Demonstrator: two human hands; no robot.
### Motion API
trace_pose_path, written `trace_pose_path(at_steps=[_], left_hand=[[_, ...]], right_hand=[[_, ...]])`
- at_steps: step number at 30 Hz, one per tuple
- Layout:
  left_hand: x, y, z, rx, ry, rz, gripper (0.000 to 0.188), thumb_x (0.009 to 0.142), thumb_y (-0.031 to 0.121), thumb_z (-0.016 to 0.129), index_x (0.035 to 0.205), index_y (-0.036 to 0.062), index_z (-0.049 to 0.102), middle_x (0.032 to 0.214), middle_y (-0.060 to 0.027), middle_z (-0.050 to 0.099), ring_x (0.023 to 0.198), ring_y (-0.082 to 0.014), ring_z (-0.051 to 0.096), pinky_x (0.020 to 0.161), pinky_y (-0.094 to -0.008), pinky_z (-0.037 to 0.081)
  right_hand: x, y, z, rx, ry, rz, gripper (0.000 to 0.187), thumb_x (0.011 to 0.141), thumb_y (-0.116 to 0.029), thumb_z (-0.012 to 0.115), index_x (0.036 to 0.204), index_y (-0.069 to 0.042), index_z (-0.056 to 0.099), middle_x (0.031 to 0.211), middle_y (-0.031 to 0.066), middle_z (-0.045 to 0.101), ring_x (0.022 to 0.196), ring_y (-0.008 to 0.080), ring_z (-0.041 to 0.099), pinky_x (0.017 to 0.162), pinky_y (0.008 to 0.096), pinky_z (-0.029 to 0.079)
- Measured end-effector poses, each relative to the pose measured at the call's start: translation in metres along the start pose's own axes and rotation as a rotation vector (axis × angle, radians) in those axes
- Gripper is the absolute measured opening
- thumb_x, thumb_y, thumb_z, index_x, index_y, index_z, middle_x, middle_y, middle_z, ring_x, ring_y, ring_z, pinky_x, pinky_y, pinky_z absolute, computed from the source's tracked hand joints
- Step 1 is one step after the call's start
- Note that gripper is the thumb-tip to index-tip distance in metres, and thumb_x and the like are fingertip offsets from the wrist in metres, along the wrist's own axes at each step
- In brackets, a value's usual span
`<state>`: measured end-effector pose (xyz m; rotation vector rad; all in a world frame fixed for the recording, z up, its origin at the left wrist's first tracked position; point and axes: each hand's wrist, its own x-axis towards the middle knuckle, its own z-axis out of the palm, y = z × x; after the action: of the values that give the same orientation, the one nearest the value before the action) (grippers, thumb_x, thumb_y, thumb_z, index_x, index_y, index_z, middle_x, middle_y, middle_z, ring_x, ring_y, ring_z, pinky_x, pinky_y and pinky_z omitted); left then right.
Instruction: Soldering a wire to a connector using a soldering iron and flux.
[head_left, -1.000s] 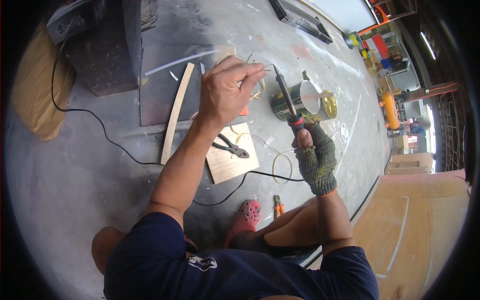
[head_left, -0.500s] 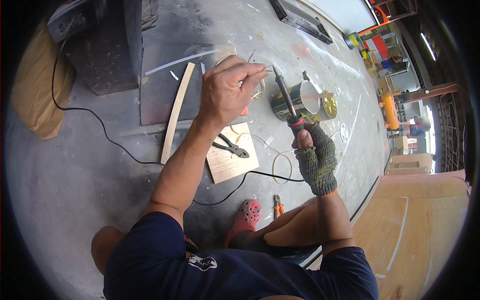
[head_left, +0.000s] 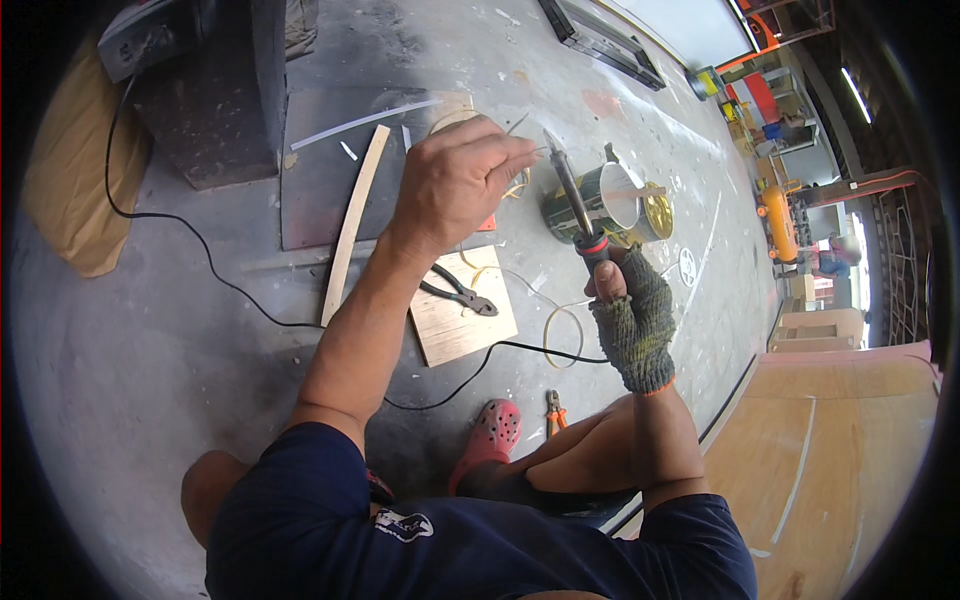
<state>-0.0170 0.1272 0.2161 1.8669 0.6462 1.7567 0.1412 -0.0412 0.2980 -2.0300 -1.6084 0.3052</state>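
Note:
My right hand (head_left: 637, 320), in a grey-green fingerless knit glove, grips the handle of a soldering iron (head_left: 573, 195). The iron points up and away from me, and its black cord (head_left: 540, 348) trails left over the floor. Bare and closed, my left hand (head_left: 450, 190) pinches a thin wire (head_left: 518, 123) between thumb and fingers. One short end pokes out close to the iron's tip; whether they touch I cannot tell. Below the hands, dark-handled pliers (head_left: 470, 297) lie on a square wooden board (head_left: 455, 338), beside a loop of thin yellowish wire (head_left: 563, 362).
Beyond the iron stand an open bucket (head_left: 590, 200) and a gold-coloured can (head_left: 657, 215). A curved wood strip (head_left: 357, 220) lies left of my forearm. Orange-handled cutters (head_left: 556, 412) are near my red clog (head_left: 497, 428). A large wooden panel (head_left: 840, 450) occupies the right side.
My left fingertips have shifted slightly down and toward the iron, and the wire ends have moved with them. The right hand and soldering iron have hardly moved.

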Motion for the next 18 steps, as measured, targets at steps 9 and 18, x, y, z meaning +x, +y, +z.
trace_pose_path(at_steps=[9, 18], left_hand=[[0.002, 0.010, -0.015, 0.131, -0.314, -0.043, 0.012, 0.084, 0.014, 0.075, 0.091, 0.0045, 0.076, 0.085, -0.0101, 0.068, 0.075, -0.0282, 0.068, 0.067, -0.0352, 0.054], [0.005, 0.013, -0.020, 0.151, -0.357, -0.036, 0.011, 0.085, 0.014, 0.073, 0.089, 0.0044, 0.075, 0.085, -0.0094, 0.069, 0.075, -0.0294, 0.068, 0.067, -0.0364, 0.054]], right_hand=[[0.001, 0.004, 0.002, -0.003, 0.148, -0.009, 0.028, 0.092, -0.021, 0.072, 0.115, -0.005, 0.068, 0.076, 0.0095, 0.069, 0.068, 0.0155, 0.067, 0.064, 0.0308, 0.052], [0.001, 0.000, 0.000, -0.072, 0.128, -0.014, 0.029, 0.089, -0.017, 0.075, 0.115, -0.007, 0.069, 0.075, 0.0074, 0.068, 0.066, 0.0135, 0.067, 0.063, 0.0292, 0.053]])
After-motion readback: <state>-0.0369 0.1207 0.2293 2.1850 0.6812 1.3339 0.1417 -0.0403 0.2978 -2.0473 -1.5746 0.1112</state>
